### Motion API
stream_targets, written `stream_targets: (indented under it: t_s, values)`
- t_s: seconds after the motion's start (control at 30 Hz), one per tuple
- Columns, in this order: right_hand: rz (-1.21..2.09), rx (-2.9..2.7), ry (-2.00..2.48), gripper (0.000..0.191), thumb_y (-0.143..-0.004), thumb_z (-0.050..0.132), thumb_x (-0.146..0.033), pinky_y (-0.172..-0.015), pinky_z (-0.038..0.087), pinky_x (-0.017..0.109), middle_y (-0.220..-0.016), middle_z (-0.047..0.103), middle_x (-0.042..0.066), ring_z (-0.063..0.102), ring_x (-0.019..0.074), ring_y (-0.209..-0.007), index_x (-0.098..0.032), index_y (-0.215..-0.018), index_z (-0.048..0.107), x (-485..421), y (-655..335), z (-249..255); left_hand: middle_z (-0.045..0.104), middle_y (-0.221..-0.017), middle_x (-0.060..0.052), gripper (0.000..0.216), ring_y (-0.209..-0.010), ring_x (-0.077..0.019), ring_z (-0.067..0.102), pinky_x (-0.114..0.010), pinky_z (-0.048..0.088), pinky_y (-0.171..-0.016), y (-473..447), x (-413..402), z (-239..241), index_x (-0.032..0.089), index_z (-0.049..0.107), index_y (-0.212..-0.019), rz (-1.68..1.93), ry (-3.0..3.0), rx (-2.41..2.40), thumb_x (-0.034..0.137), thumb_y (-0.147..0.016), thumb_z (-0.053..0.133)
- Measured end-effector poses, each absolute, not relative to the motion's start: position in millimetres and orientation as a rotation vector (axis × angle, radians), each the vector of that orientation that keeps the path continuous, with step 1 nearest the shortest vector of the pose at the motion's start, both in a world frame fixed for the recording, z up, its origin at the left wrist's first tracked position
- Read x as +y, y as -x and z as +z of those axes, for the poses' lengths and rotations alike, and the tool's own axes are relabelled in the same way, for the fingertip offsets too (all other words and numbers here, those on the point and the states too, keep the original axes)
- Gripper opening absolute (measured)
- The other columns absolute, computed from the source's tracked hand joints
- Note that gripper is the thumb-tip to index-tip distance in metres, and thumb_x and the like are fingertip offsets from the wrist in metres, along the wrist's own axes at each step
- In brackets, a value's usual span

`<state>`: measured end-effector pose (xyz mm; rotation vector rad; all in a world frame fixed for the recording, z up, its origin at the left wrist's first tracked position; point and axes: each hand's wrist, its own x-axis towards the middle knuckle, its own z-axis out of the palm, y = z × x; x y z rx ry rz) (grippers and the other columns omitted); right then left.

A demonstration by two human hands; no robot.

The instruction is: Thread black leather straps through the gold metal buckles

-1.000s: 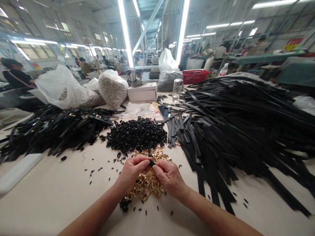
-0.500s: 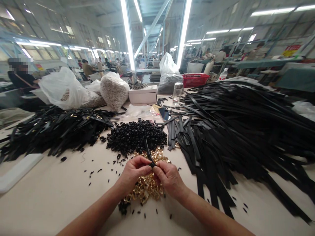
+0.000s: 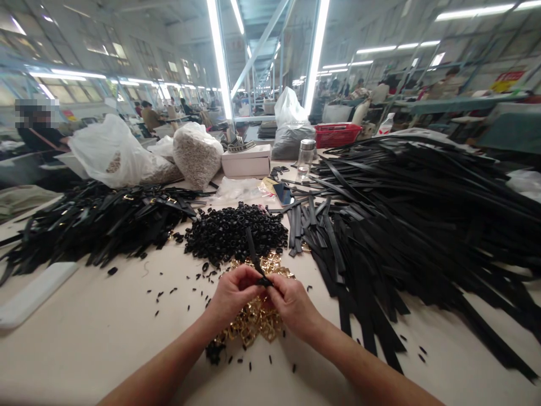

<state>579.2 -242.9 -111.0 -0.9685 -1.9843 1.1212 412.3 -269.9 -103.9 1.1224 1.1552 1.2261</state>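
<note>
Pinches black strap (image 3: 252, 249) by near end in left hand (image 3: 234, 292) and right hand (image 3: 295, 303) alike, aiming long axis forward-left of grip.

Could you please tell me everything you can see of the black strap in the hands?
The black strap is narrow, flat and leather-like. Its near end, partly hidden, is pinched by the left hand and right hand above the gold buckles; its free end leans away and leftward, in front of the black loops.
</note>
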Motion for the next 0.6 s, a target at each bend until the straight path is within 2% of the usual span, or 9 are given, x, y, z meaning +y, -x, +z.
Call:
stream_targets:
  t_s: [0.2, 0.5, 0.6]
  values:
    - [1.043, -2.038, 0.896, 0.031, -0.089, 0.045, -0.011, -0.071, 0.048, 0.027, -0.093, 0.068, 0.003, 0.063, 0.0171, -0.081, -0.022, -0.112, 0.063, -240.9, -581.7, -108.8, 0.068, -0.079, 0.000, 0.023, -0.072, -0.0119, 0.062, -0.023, 0.051, -0.069, -413.7, -271.5, -105.0, 0.016, 0.061, -0.084, 1.236, -1.120, 1.115, 0.020, -0.069, 0.077]
    - [0.940, -2.109, 0.936, 0.025, -0.091, 0.044, -0.013, -0.073, 0.048, 0.027, -0.089, 0.068, 0.004, 0.063, 0.0186, -0.081, -0.020, -0.106, 0.063, -243.1, -581.7, -106.4, 0.055, -0.069, 0.003, 0.020, -0.063, -0.0094, 0.051, -0.020, 0.044, -0.060, -412.1, -273.0, -107.6, 0.016, 0.057, -0.073, 1.288, -1.326, 1.257, 0.023, -0.071, 0.076]
    - [0.948, -2.114, 0.897, 0.031, -0.091, 0.043, -0.012, -0.076, 0.049, 0.028, -0.097, 0.068, 0.005, 0.064, 0.0193, -0.086, -0.022, -0.116, 0.060, -244.7, -581.0, -104.5, 0.055, -0.069, 0.002, 0.018, -0.063, -0.0105, 0.051, -0.021, 0.044, -0.060, -410.5, -274.0, -106.3, 0.017, 0.057, -0.075, 1.267, -1.335, 1.284, 0.025, -0.073, 0.073]
